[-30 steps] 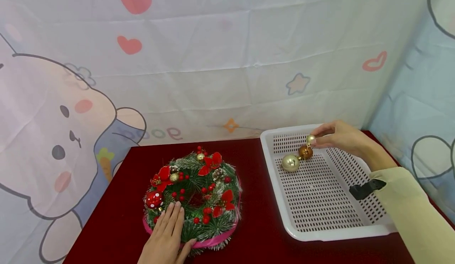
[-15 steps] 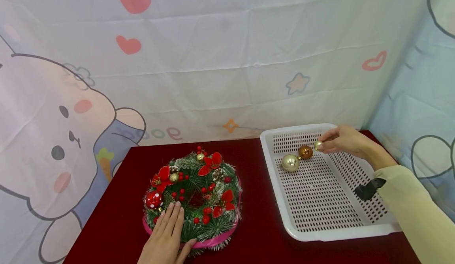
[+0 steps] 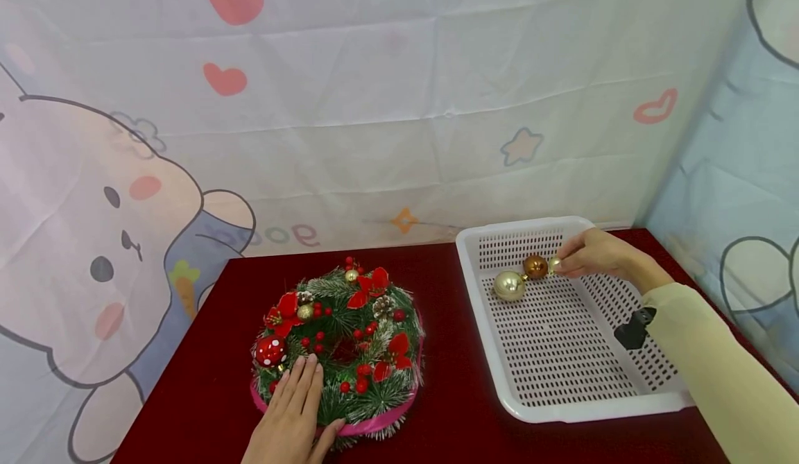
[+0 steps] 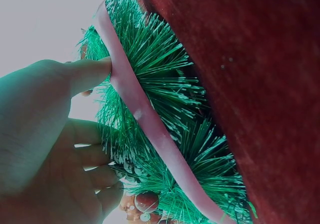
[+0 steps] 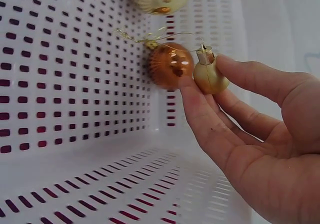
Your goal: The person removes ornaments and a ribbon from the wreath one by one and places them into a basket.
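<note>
Cartoon-print cloth (image 3: 374, 75) behind, dark red worktop (image 3: 193, 367) below. Right of frame, within white perforated basket (image 3: 562, 414): small gold bauble (image 5: 210, 78), pinched in right hand (image 3: 593, 253), just beside copper-coloured bauble (image 3: 535, 267). Probably light, slick, easily dented; best held gently near cap (image 5: 205, 56). Lower left of centre: left hand (image 3: 290, 405), fingers straight, resting on Christmas wreath (image 3: 337, 322). Foliage likely springy, ornaments delicate; firmest hold probably at outer ring.

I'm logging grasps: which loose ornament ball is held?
The small shiny gold ball, pinched by the right hand; the larger copper ball and pale gold ball aren't gripped.
</note>
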Available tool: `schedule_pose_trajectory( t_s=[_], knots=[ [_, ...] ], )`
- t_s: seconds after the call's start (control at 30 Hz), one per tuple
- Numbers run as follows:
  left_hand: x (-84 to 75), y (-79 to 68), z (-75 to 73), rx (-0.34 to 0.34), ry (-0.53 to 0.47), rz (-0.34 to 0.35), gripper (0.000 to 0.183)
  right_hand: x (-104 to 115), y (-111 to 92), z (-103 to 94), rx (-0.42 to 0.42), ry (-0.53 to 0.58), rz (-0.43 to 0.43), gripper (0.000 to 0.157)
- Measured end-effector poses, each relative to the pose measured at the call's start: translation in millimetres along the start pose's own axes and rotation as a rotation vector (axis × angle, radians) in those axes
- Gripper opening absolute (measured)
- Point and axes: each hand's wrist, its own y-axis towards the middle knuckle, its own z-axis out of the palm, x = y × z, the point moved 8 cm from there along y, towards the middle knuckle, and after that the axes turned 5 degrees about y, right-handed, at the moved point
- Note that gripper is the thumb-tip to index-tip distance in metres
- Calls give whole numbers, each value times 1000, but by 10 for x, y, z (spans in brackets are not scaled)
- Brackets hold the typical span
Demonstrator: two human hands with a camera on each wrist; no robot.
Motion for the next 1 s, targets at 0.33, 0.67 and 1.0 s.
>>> schedule_pose_trajectory(
  t_s=[0.33,0.67,1.0],
  knots=[
    [6,-8,6,-3,13,2,82,-116,109,166,26,32,28,27],
    [11,-13,-16,-12,11,5,83,-151,158,213,3,-37,83,24],
    [5,-3,-13,63,4,-17,81,-179,176,230,-12,-99,93,24]
  ],
)
